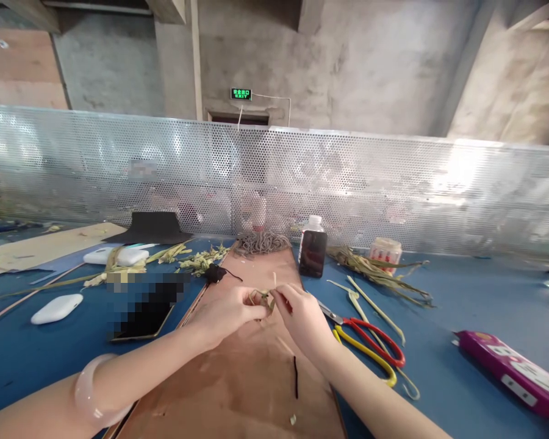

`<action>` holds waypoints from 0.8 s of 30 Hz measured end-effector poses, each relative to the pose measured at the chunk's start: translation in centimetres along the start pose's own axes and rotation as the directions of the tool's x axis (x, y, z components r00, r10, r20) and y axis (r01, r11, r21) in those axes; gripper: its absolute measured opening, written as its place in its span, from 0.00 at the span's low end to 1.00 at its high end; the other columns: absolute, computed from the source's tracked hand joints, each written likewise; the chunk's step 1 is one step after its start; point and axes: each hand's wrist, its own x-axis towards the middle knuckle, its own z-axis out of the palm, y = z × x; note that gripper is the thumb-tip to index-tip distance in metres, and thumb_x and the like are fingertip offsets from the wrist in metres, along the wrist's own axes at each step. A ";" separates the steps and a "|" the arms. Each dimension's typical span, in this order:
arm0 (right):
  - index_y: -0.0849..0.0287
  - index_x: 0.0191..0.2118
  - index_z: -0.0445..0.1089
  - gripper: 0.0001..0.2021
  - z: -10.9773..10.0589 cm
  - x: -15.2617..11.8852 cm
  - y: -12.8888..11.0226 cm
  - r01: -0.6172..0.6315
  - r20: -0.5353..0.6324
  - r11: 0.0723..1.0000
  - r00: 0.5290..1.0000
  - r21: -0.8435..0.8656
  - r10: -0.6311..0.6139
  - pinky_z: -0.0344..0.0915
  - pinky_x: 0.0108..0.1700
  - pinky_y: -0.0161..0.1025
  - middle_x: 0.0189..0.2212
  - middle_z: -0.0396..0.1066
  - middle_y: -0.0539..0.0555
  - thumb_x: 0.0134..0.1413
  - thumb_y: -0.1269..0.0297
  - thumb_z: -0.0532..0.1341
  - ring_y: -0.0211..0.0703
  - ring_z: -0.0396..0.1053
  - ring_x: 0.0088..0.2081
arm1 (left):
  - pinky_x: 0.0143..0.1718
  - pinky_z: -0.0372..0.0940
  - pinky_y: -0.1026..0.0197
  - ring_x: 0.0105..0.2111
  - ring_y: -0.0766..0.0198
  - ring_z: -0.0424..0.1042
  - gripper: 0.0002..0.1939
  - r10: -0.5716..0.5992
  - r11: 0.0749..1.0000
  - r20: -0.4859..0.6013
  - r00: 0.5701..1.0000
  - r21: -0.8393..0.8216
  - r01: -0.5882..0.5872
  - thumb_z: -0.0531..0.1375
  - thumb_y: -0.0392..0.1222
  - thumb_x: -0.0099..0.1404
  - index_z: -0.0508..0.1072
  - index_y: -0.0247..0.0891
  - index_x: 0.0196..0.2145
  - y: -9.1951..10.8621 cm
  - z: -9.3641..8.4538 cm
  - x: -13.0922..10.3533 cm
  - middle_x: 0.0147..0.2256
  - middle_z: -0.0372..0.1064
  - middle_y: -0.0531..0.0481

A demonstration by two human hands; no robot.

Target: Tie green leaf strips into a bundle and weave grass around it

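Between my two hands, over the brown board (256,378), is a small bundle of dried plant strips (266,300), greenish and pale. My left hand (231,314) is closed round its left side with thumb and fingers. From the right, my right hand (299,314) pinches a strip at the bundle's upper edge, and a short pale end sticks up there. The fingers partly hide the bundle. Scissors (370,344) with one red and one yellow handle lie just right of my right hand. A short black cord (296,377) rests on the board below the hands.
A grey cord heap (261,242) lies at the board's far end. A phone (313,253) leans on a bottle (315,222). Dried strips (379,271) and a purple case (512,372) are at right. Another phone (146,317) and a white earbud case (57,308) lie left. Perforated metal panels (370,189) stand behind.
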 end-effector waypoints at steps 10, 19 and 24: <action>0.59 0.28 0.65 0.10 -1.2 0.7 0.1 -0.059 0.058 0.922 0.998 0.382 0.039 0.56 0.41 0.39 0.29 0.66 0.51 0.60 0.65 0.54 0.41 0.61 0.35 | 0.28 0.51 0.63 0.26 0.67 0.58 0.08 -0.054 0.986 0.217 0.975 -0.145 0.087 0.62 0.44 0.51 0.69 0.37 0.25 0.7 -0.1 0.1 0.24 0.61 0.55; 0.59 0.28 0.60 0.15 -0.6 0.9 1.2 -0.257 0.269 0.649 0.960 0.716 0.083 0.58 0.32 0.34 0.24 0.61 0.47 0.58 0.53 0.53 0.36 0.60 0.28 | 0.40 0.58 0.56 0.35 0.57 0.67 0.14 0.025 1.000 0.150 0.988 -0.007 -0.024 0.62 0.51 0.51 0.75 0.39 0.30 1.1 -0.5 -0.1 0.32 0.71 0.49; 0.59 0.29 0.60 0.16 -0.7 0.9 1.4 -0.236 0.282 0.648 0.959 0.724 0.034 0.55 0.29 0.33 0.23 0.59 0.46 0.58 0.51 0.53 0.34 0.56 0.26 | 0.44 0.59 0.55 0.40 0.54 0.69 0.14 0.122 0.985 0.115 0.986 0.108 -0.134 0.61 0.52 0.52 0.75 0.41 0.32 1.5 -0.7 -0.3 0.36 0.73 0.49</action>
